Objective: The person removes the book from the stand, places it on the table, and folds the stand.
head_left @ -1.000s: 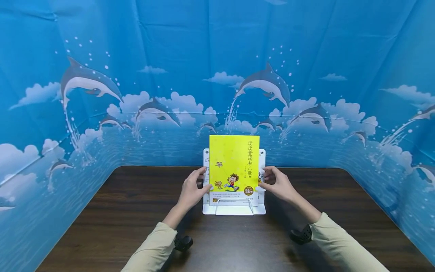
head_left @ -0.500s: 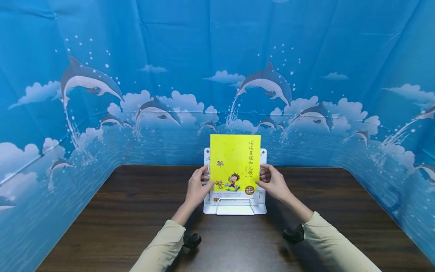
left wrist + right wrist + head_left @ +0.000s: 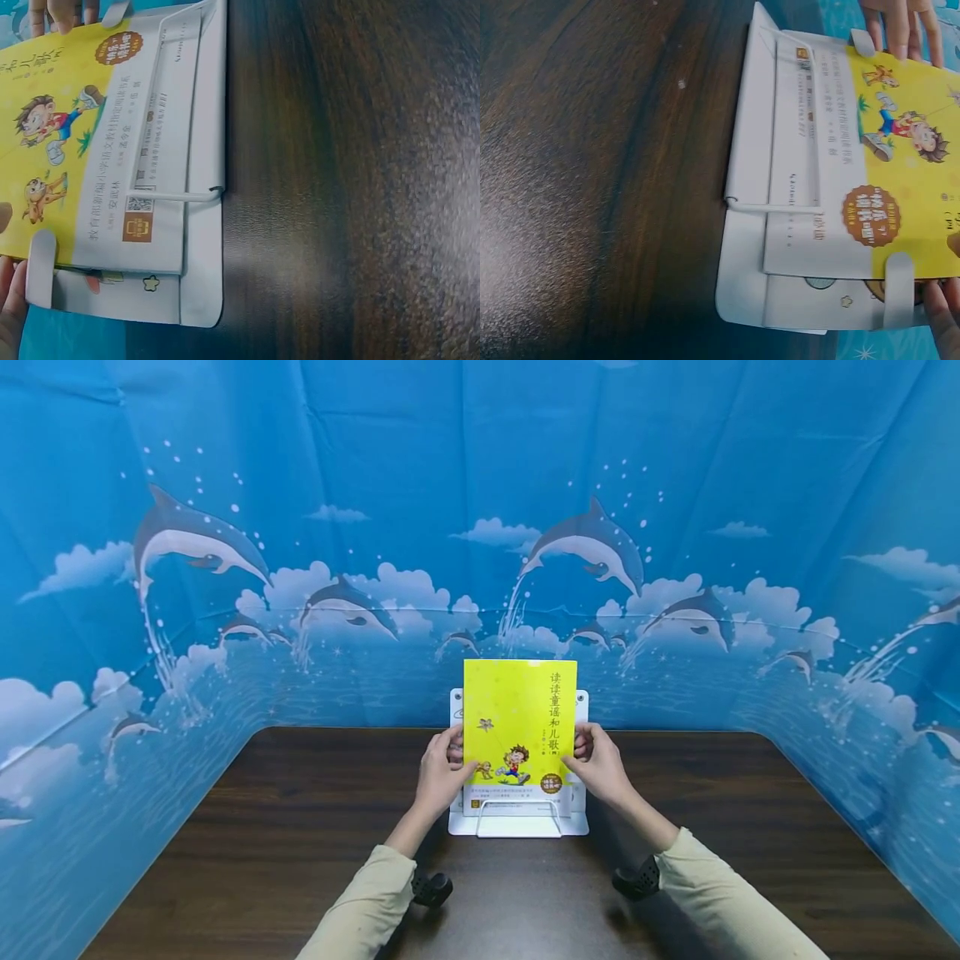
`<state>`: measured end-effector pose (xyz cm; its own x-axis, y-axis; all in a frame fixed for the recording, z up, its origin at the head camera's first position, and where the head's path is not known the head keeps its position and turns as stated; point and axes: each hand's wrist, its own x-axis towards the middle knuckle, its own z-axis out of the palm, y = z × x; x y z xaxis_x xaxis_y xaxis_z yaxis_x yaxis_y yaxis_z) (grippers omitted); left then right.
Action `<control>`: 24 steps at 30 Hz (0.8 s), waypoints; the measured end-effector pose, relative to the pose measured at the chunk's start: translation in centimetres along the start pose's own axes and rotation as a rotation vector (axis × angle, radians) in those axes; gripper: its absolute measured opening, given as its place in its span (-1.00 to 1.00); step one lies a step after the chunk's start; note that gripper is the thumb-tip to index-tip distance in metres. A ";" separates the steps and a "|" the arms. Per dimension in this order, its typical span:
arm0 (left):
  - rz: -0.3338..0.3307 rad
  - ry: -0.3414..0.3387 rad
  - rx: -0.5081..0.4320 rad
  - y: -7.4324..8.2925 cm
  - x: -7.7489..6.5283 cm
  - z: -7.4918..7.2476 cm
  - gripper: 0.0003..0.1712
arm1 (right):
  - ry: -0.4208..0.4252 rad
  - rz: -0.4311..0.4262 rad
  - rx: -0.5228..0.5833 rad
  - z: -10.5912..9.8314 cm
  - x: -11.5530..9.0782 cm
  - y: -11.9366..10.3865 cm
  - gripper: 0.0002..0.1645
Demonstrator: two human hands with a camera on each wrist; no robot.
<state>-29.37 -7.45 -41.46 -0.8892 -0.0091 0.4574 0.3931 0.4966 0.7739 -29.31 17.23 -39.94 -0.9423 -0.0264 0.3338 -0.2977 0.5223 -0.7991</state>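
A yellow-and-white children's book (image 3: 510, 710) stands upright on a white book stand (image 3: 581, 823), behind its front wire bracket (image 3: 517, 802). My left hand (image 3: 441, 772) holds the book's left edge, thumb on the cover and fingers behind. On the opposite edge, my right hand (image 3: 602, 768) grips the same way, its thumb also over the cover. A white clip (image 3: 41, 266) laps onto the book's left side in the left wrist view. Its twin, another clip (image 3: 899, 289), overlaps the right side in the right wrist view. The fingertips behind are mostly hidden.
The stand sits near the far edge of a dark wooden table (image 3: 300, 827). A blue dolphin-print curtain (image 3: 420, 510) surrounds the back and sides. A black device (image 3: 432, 889) is worn on the left wrist and a matching device (image 3: 636, 881) on the right.
Both hands have moved slightly inward. Their thumbs have shifted from the side clips onto the book's cover edges. The book and stand remain nearly in place.
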 end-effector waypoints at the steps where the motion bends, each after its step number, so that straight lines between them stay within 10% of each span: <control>1: 0.006 0.004 0.009 -0.1 0.0 0.1 -0.26 | 0.002 -0.013 -0.001 0.0 0.0 0.1 -0.40; 24: 0.175 0.081 0.086 -0.6 -0.1 0.5 -0.12 | 0.122 -0.268 -0.062 1.5 -1.1 1.6 -0.16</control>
<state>-29.64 -7.28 -42.20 -0.7863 0.0158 0.6176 0.5149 0.5693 0.6409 -28.95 16.80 -42.30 -0.8047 -0.0701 0.5896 -0.5202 0.5619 -0.6432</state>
